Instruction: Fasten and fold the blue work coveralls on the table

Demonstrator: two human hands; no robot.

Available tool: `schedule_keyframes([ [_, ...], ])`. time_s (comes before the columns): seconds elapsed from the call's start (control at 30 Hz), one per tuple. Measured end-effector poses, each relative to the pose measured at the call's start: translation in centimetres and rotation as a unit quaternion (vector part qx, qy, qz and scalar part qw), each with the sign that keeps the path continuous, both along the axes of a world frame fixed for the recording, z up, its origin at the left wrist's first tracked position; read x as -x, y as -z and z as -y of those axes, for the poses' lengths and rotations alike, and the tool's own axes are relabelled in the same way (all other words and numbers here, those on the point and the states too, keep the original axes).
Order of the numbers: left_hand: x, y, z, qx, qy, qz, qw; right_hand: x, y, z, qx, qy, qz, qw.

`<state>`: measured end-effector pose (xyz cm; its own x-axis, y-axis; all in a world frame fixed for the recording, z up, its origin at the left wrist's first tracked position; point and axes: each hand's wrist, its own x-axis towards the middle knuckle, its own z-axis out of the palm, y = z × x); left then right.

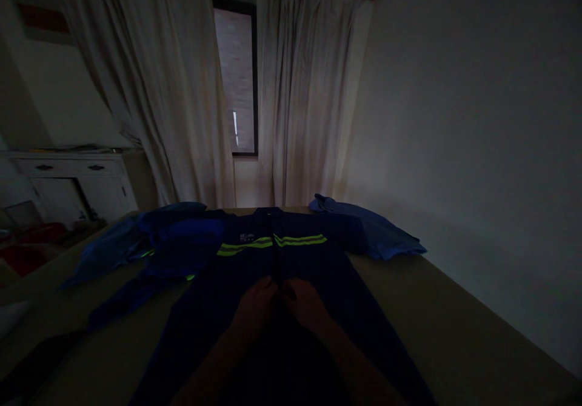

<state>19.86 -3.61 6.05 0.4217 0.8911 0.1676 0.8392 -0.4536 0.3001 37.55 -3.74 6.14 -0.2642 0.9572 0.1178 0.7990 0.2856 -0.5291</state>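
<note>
A dark navy work jacket (295, 260) with neon yellow-green stripes across the chest lies spread flat on the bed, collar away from me. My left hand (254, 310) and my right hand (305, 306) rest side by side on its front opening at the middle, fingers curled and pinched on the fabric edges. The room is dim, so what lies between the fingertips is hard to see.
Other blue garments lie heaped at the left (150, 242) and at the right (373, 230) of the jacket on the tan bed cover (477, 333). A white cabinet (73, 182) stands at the left. Curtains (300, 91) frame a dark window ahead. A wall runs along the right.
</note>
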Motion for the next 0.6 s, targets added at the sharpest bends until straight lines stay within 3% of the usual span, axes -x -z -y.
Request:
schedule_keyframes([
  [0.23,0.3,0.2,-0.3,-0.046,0.041,-0.066,0.996,0.2,-0.6,0.3,-0.001,0.008,0.005,1.000],
  [0.6,1.5,0.4,-0.9,-0.013,0.092,-0.029,0.995,0.2,0.1,0.2,-0.007,0.008,0.023,1.000],
])
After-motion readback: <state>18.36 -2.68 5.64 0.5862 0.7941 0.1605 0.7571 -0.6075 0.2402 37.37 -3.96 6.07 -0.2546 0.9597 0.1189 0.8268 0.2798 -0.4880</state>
